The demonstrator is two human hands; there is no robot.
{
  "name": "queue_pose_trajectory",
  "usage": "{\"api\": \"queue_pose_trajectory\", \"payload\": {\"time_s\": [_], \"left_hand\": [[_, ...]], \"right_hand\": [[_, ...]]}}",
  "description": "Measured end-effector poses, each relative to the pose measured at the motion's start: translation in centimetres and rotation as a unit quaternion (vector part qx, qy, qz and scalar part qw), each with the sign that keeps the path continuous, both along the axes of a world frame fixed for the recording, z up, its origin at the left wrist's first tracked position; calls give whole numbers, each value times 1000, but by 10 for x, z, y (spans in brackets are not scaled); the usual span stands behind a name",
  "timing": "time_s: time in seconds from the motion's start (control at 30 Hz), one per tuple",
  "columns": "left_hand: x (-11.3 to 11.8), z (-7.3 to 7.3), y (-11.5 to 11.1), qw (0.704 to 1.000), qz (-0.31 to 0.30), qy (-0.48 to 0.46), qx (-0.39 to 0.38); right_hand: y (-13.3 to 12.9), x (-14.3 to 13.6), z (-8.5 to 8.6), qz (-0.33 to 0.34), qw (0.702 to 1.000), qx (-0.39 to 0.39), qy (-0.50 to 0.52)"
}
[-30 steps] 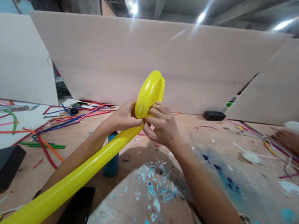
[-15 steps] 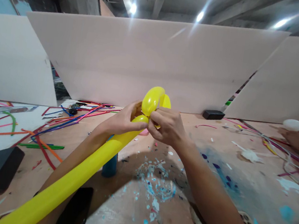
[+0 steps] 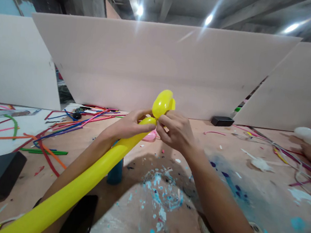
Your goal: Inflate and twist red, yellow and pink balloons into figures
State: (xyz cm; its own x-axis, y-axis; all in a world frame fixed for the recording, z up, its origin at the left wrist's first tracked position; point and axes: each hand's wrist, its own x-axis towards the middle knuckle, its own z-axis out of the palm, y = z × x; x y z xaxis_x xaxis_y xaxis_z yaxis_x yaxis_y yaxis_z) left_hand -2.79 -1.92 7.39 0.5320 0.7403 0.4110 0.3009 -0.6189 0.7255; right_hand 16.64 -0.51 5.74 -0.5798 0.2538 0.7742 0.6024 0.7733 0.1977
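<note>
One yellow balloon (image 3: 88,178): far end folded, near length straight.
Left hand (image 3: 127,125) is gripping it, right hand (image 3: 176,131) pinching its neck.

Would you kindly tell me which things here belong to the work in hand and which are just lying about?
In use:
yellow balloon, gripped by left hand and right hand

Apparently just lying about:
black phone
blue cylinder, partly hidden
green strips
black box by the white board
</note>
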Motion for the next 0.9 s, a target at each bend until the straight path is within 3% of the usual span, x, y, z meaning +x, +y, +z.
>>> {"api": "queue_pose_trajectory", "payload": {"time_s": [0.1,0.2,0.43,0.53,0.7,0.8,0.9], "left_hand": [[1,-4,3,999,-8,34,36],[0,-11,9,999,-39,25,17],[6,-19,15,983,-103,-150,5],[9,-23,16,968,-113,-224,-6],[10,-25,14,957,-120,-261,-48],[9,-24,15,963,-110,-237,-69],[7,-26,17,970,-97,-208,-73]], "right_hand": [[5,1,-1,10,1000,-10,-16],[8,2,-3,26,999,-37,-6],[4,-1,-3,88,991,-64,79],[1,-7,-5,57,995,-17,82],[-5,-8,-6,-71,991,48,108],[-4,-5,-6,-57,992,68,89],[1,-2,-5,3,996,63,61]]}}
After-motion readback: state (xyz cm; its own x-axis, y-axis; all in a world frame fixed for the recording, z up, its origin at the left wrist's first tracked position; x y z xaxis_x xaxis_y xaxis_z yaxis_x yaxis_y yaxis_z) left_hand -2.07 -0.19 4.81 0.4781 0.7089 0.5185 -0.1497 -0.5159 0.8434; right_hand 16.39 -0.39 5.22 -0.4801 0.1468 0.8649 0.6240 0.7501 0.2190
